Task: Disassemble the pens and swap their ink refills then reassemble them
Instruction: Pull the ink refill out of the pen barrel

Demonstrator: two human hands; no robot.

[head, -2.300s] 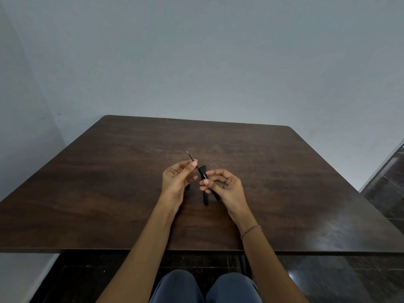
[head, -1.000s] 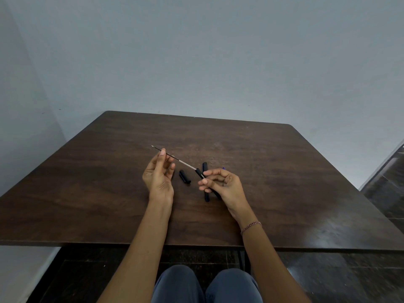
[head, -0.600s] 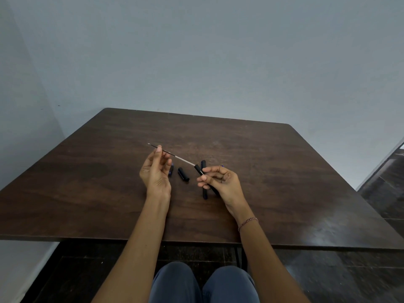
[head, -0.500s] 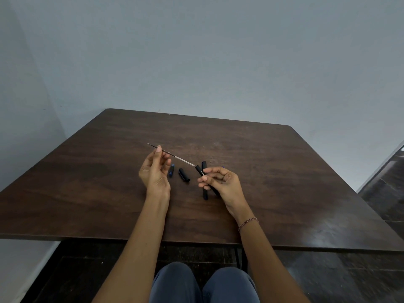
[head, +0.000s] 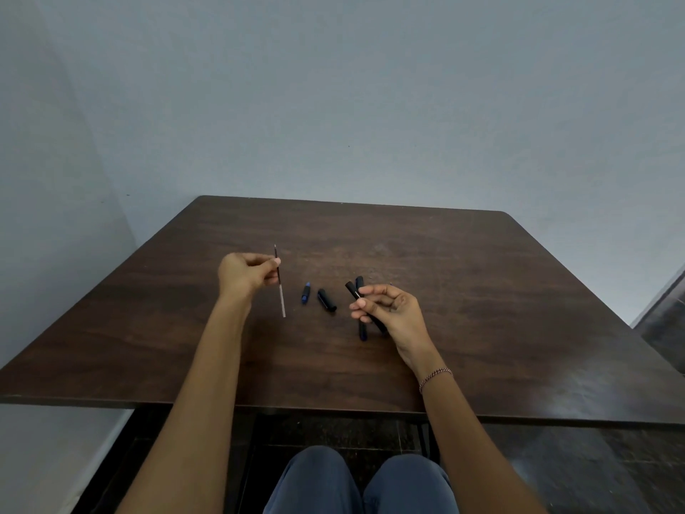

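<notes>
My left hand (head: 246,273) pinches a thin ink refill (head: 281,298), which stands almost upright and fully clear of any barrel. My right hand (head: 389,309) grips a black pen barrel (head: 352,289) that slants up to the left, its open end free. A second dark pen (head: 361,330) lies on the table under my right hand, partly hidden by the fingers. Between my hands a small blue-tipped cap (head: 305,293) and a black cap (head: 327,300) lie on the brown wooden table (head: 482,291).
A pale wall stands behind the table and to the left. The table's near edge runs just in front of my knees (head: 356,480). A dark tiled floor shows at the right.
The refill has come fully out of the barrel. My left hand has carried it to the left and turned it from slanted to nearly upright. My right hand has stayed in place with the barrel.
</notes>
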